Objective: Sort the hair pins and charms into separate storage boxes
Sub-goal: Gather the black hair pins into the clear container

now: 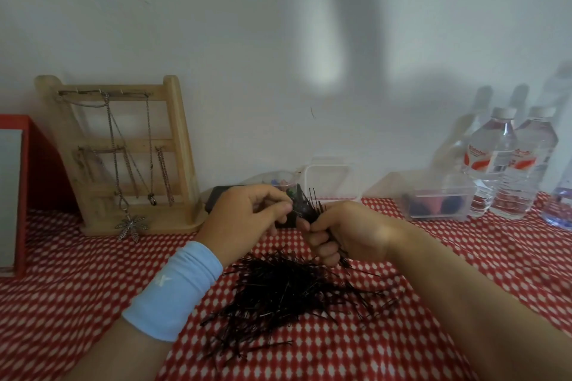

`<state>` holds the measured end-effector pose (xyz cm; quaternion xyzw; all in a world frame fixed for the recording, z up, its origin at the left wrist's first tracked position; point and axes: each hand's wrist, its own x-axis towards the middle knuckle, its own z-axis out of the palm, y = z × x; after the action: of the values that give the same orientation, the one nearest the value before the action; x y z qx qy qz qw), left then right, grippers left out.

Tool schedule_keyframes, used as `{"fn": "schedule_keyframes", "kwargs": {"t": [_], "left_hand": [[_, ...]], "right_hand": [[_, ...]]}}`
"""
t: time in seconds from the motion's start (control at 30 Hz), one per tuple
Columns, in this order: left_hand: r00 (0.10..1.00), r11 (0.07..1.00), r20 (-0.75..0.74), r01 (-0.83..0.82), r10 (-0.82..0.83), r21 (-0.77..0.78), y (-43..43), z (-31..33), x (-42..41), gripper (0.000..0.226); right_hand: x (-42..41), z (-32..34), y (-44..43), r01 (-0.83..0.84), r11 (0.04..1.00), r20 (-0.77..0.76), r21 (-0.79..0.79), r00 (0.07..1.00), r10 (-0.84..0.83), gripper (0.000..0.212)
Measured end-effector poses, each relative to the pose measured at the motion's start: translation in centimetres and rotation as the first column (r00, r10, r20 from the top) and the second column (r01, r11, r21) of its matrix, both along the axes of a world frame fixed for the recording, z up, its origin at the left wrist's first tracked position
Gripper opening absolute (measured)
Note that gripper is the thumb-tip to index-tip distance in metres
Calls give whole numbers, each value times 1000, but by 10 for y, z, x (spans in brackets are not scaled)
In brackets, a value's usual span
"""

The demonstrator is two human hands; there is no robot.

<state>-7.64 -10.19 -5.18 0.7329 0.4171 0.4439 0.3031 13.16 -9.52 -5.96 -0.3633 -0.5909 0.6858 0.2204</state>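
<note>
right hand [346, 232] fisted around bundle of hair pins [311, 209], long axis near upright, top ends pointing up and away toward the wall and leaning slightly left, bottom ends poking out under the fist

left hand [244, 213], blue wristband [173, 291], pinches the bundle's top end with thumb and forefinger

loose pile of hair pins [288, 288] lies flat on the bench cloth [93, 288] just below both hands, crisscrossed, no common direction

clear storage boxes [331, 179] at the wall behind, well apart from the pile
</note>
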Motion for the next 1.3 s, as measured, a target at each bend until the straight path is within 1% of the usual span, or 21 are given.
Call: {"fn": "schedule_keyframes", "kwargs": {"t": [0.1,0.17,0.27,0.3,0.37,0.43,0.5,0.57,0.63,0.67,0.77,0.87,0.9,1.0,1.03,1.07,1.13,1.2,1.23,1.27,1.3], "left_hand": [[997,1000,83,-10,9,2,-3,0,4,7],[997,996,41,-62,59,65,-2,-4,6,6],[989,975,-27,-139,146,171,4,-11,6,14],[990,975,-43,-121,131,186,5,-10,7,21],[997,987,-80,17,-4,161,3,-7,9,35],[971,982,-204,151,-125,117,-2,-4,15,41],[935,974,-344,152,-86,170,-4,-1,21,41],[943,956,-334,100,-3,275,-2,5,23,35],[953,940,-301,82,23,330,1,13,24,30],[946,946,-324,84,23,314,2,16,24,30],[908,977,-420,88,1,193,8,22,26,35],[876,984,-480,121,-43,133,16,23,28,48],[864,981,-501,143,-58,133,16,24,29,48],[812,978,-571,198,-124,69,14,28,35,43],[815,979,-562,198,-141,42,14,28,37,41],[842,983,-520,184,-145,23,14,28,38,39],[927,991,-363,124,-97,52,14,25,41,34],[989,997,-148,23,-11,76,15,17,48,29],[999,1000,-35,-10,10,20,14,12,51,28],[998,996,61,-3,8,-90,11,10,54,33],[990,973,138,51,-20,-223,9,7,57,44]], "right_hand": [[-4,-2,-3,-84,996,-8,1,996,85,19],[-7,-2,-5,-126,992,-23,-4,992,126,20],[-8,-3,-5,-109,994,-54,-7,993,109,21],[-8,-4,-4,-94,996,-65,-9,994,93,22],[-7,-5,-2,-59,998,-76,-7,995,58,22],[-7,-6,-1,-26,1000,-72,5,997,26,19],[-7,-5,-2,0,1000,-92,-6,996,0,18],[-6,-3,-1,13,1000,-132,-21,991,-16,19],[-3,-1,0,24,1000,-153,-20,988,-27,19],[-1,0,1,30,999,-159,-15,987,-32,19],[1,-1,3,70,998,-189,0,980,-68,24],[2,0,4,122,992,-215,36,970,-111,45],[2,2,3,132,990,-211,47,970,-119,44],[4,3,4,144,988,-177,58,975,-132,26],[4,2,4,151,987,-172,51,975,-140,23],[4,2,4,159,987,-178,37,973,-150,20],[4,1,5,195,981,-210,8,959,-189,20],[4,3,7,268,963,-308,1,917,-254,23],[3,6,8,308,951,-389,-6,876,-286,24],[2,8,9,353,935,-475,-18,820,-319,24],[3,10,11,399,916,-552,-36,756,-351,24]]}}
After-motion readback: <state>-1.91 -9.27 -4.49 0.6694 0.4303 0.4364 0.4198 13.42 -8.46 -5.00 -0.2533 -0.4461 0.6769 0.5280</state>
